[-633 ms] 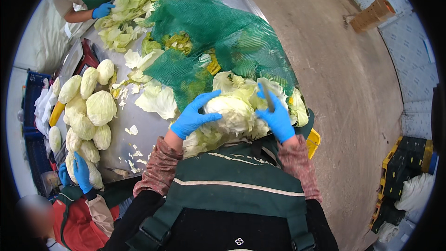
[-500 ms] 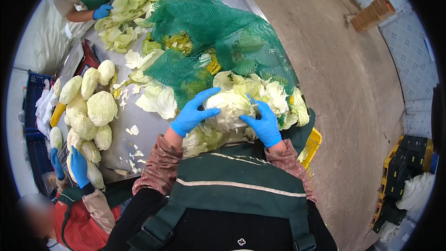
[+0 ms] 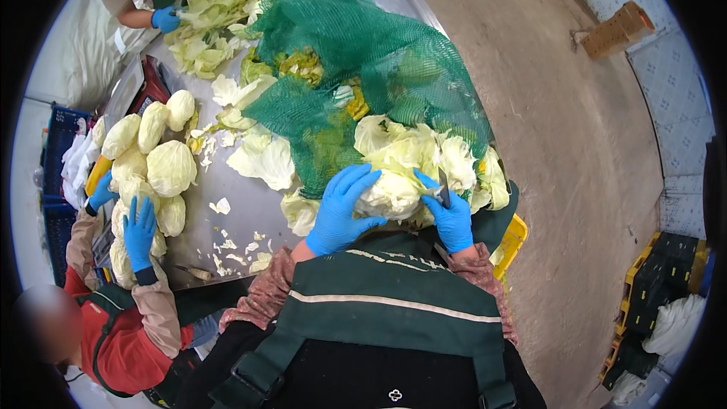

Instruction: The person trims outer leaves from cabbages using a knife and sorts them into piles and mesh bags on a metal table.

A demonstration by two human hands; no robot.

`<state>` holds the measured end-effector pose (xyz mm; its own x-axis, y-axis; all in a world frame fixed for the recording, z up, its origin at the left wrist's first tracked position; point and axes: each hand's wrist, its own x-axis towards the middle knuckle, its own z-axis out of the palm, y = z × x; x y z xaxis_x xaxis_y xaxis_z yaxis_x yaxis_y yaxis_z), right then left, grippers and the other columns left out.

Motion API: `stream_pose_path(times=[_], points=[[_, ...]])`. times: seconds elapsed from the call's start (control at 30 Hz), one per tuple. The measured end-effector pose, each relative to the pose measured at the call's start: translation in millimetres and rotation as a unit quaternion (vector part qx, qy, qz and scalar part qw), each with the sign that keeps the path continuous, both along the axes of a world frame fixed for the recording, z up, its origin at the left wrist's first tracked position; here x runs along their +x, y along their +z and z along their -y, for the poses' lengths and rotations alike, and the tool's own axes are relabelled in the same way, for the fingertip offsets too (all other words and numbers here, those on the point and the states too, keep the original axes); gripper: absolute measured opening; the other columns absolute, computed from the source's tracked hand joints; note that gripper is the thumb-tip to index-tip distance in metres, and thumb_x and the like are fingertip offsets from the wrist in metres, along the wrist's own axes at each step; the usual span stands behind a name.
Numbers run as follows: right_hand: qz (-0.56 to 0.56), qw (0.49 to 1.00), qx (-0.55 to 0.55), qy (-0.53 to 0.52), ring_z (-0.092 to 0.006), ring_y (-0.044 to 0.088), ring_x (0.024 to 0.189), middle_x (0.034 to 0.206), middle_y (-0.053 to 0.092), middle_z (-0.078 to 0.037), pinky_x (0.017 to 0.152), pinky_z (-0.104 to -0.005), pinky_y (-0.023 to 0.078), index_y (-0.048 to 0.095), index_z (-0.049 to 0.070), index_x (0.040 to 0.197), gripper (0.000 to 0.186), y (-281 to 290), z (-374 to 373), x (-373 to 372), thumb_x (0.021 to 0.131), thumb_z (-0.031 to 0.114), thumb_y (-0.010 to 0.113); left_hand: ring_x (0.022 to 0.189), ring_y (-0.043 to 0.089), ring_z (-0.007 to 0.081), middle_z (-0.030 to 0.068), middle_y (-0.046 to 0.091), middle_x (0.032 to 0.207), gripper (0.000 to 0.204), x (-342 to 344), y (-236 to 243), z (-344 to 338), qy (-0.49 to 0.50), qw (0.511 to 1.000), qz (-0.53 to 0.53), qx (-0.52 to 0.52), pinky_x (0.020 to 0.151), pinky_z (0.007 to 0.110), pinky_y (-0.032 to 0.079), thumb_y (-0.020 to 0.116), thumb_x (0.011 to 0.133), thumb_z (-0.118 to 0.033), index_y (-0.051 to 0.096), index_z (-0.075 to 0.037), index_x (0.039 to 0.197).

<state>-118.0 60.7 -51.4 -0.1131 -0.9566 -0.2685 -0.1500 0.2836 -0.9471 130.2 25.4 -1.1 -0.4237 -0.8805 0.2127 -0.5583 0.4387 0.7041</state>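
Note:
In front of my apron, my left hand (image 3: 338, 216), in a blue glove, grips the left side of a pale cabbage head (image 3: 388, 195). My right hand (image 3: 451, 221), gloved the same way, is closed around a small knife (image 3: 444, 188) at the cabbage's right side. The dark blade sticks up past the fingers, while the handle is hidden in the palm. Right hand thumb and fingertips touch the cabbage's leaves. Loose outer leaves (image 3: 403, 144) lie just beyond the cabbage, against a green mesh sack (image 3: 371, 38).
Trimmed cabbages (image 3: 171, 169) are piled on the left of the metal table (image 3: 219, 235), by a co-worker's gloved hands (image 3: 139, 233). Another knife (image 3: 194, 272) lies at the near edge. A second co-worker's hand (image 3: 165, 20) handles leaves at far left. A yellow crate (image 3: 516, 236) stands at my right.
The cabbage has been turned and shifted slightly nearer, and the knife blade now shows in my right hand. The left co-worker's hands have moved onto the cabbage pile.

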Motion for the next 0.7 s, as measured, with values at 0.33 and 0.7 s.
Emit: stream_pose_path(times=[0.33,0.7], points=[[-0.141,0.956,-0.196,0.164,-0.0184,0.063,0.095,0.108,0.065,-0.008,0.08,-0.0283,0.049,0.061,0.014,0.127,0.06,85.6,10.4,27.2,0.072,0.027,0.082,0.141,0.027,0.0373,0.0167,0.032,0.149,0.072,22.1,-13.0,-23.4,-0.063,0.992,-0.085,0.076,0.114,0.045,0.028,0.091,0.061,-0.018,0.056,-0.02,0.124],[-0.288,0.954,0.059,-0.056,-0.0277,0.061,0.076,0.083,0.065,-0.015,0.073,-0.038,0.048,0.068,-0.002,0.099,0.036,6.7,8.1,-34.3,0.084,0.03,0.072,0.138,0.03,0.0349,0.0219,0.027,0.147,0.092,18.6,-3.0,-30.1,0.048,0.979,-0.116,0.16,0.112,0.045,0.031,0.089,0.065,-0.036,0.041,-0.009,0.139]])
